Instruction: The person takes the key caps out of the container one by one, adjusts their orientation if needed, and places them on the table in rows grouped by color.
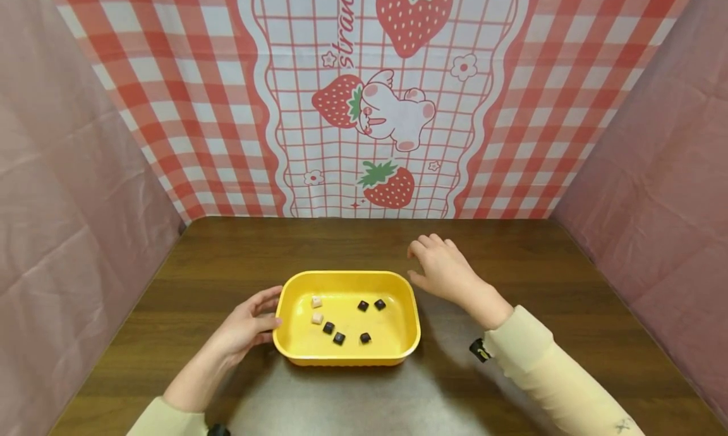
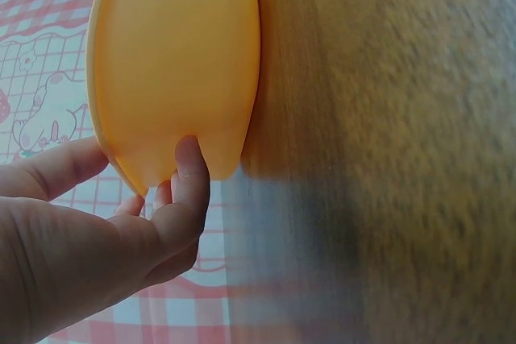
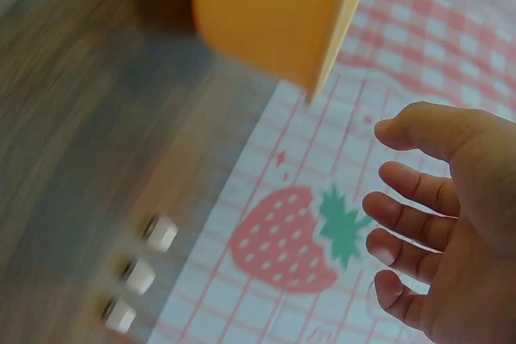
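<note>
Between left hand [image 1: 244, 328] and right hand [image 1: 446, 272], yellow tray [image 1: 301, 347], left touching.

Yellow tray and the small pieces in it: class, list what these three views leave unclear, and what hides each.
- Pieces in the yellow tray: head view, too small to identify.
- Tray interior: both wrist views, hidden by its own wall.
- Left hand fingertips: left wrist view, behind the tray's rim.
- Three white cubes: right wrist view, motion blur; unseen in head view.
- Right hand: holds nothing.

Yellow tray [image 1: 296, 344] (dark and pale pink cubes [image 1: 339, 338]), red-checked strawberry backdrop [image 1: 188, 107], brown table [image 1: 569, 278].
</note>
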`<move>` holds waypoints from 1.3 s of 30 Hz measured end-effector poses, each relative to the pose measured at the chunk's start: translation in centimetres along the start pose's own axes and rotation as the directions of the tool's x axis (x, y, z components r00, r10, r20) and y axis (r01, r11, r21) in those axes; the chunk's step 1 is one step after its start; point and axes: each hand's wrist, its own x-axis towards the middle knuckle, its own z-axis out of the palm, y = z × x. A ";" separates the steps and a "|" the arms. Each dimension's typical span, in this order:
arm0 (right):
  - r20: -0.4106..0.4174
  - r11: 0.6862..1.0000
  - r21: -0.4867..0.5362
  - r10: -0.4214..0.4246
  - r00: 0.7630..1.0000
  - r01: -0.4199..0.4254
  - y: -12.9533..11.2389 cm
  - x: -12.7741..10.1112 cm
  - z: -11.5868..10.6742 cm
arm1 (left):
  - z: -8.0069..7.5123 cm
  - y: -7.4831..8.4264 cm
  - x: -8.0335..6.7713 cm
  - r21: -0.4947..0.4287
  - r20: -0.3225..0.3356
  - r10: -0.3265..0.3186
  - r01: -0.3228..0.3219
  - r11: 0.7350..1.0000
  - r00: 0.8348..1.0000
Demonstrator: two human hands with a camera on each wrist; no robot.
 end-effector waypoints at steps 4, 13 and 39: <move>-0.009 0.999 0.015 -0.038 0.999 0.038 -1.7 0.3 0.0 | 0.0 0.0 0.0 0.002 -0.002 -0.006 0.006 1.000 1.000; 0.007 0.990 0.062 -0.127 0.992 0.127 -4.9 1.1 0.9 | -0.1 -0.1 0.1 0.004 -0.001 -0.001 0.001 1.000 1.000; 0.116 0.872 0.181 -0.478 0.871 0.455 -9.8 3.9 5.7 | -0.1 -0.2 0.2 -0.011 0.010 0.017 -0.017 1.000 1.000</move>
